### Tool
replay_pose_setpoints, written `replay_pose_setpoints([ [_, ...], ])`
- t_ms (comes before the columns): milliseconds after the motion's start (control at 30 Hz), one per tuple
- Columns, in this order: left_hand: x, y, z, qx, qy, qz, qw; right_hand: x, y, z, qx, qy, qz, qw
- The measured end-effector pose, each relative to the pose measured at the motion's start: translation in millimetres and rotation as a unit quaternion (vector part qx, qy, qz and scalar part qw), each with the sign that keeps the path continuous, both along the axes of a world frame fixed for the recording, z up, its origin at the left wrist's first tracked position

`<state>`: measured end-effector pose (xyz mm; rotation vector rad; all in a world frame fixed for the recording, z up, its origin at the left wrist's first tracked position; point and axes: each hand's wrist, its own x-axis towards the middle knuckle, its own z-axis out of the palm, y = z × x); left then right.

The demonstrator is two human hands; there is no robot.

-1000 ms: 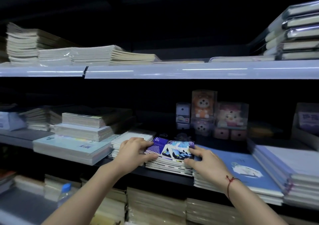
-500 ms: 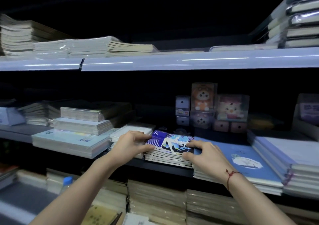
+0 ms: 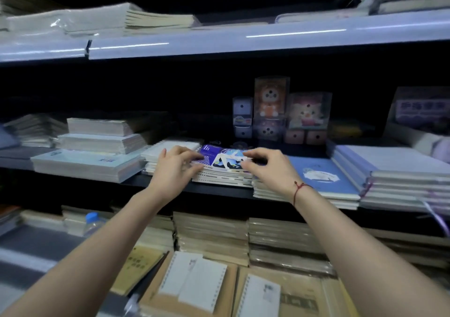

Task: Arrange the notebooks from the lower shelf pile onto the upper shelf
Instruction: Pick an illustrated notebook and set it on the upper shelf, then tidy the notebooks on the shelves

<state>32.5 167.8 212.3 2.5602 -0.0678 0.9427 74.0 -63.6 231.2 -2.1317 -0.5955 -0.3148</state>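
Notebook pile (image 3: 222, 173), purple illustrated cover on top, sits on the middle shelf between both hands. Left hand (image 3: 174, 168) has curled fingers on the pile's left edge; right hand (image 3: 266, 168) pinches its right edge. Grip depth cannot be told.

Risk, as judged: loose thin notebooks may fan or slide out during the lift if squeezed unevenly; the pile could clip the upper shelf (image 3: 243, 38) lip.

Cover writing beyond the left hand's fingertips is too blurred to read.
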Motion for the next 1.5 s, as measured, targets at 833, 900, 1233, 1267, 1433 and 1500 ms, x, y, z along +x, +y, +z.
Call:
replay_pose_setpoints([
  [833, -95, -90, -299, -0.534, 0.098, 0.288, 0.789, -65, -46, -290, 0.115, 0.205, -0.075, 0.969],
  [900, -93, -94, -298, -0.562, 0.11, 0.269, 0.774, -61, -52, -303, 0.133, 0.256, -0.107, 0.951],
  [1233, -78, -136, -287, -0.61, 0.232, 0.102, 0.751, -55, -67, -325, 0.095, 0.39, -0.137, 0.905],
  [1267, -78, -137, -287, -0.61, 0.243, 0.095, 0.748, -56, -68, -324, 0.095, 0.396, -0.136, 0.903],
  [1433, -68, -135, -286, -0.608, 0.297, 0.074, 0.733, -56, -68, -324, 0.098, 0.428, -0.146, 0.887],
  [1500, -55, -131, -287, -0.595, 0.293, 0.069, 0.745, -48, -64, -329, 0.101, 0.423, -0.146, 0.889],
])
